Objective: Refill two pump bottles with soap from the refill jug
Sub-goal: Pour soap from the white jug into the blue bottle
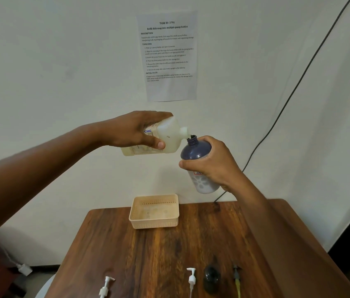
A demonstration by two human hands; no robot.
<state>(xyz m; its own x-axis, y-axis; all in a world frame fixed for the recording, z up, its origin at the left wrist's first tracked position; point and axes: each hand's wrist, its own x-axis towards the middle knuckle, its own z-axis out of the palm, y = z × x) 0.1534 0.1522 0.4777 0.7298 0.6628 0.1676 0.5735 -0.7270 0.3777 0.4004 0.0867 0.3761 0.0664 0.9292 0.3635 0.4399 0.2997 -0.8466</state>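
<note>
My left hand (pixel 139 131) grips the translucent white refill jug (pixel 169 135), tipped on its side high above the table with its spout pointing right. The spout rests at the open neck of a dark blue pump bottle (pixel 195 150), which my right hand (pixel 215 165) holds tilted towards the jug. That bottle has no pump on it. A second dark bottle (pixel 211 279) stands on the table near the front edge. Two white pump heads (pixel 106 286) (pixel 192 278) and a dark pump with a yellow tube (pixel 237 280) lie beside it.
A beige perforated basket (pixel 132 216) sits at the back of the wooden table (pixel 148 254), against the wall. A printed task sheet (pixel 169 57) hangs on the wall. A black cable (pixel 277 123) runs down the wall to the table's back right.
</note>
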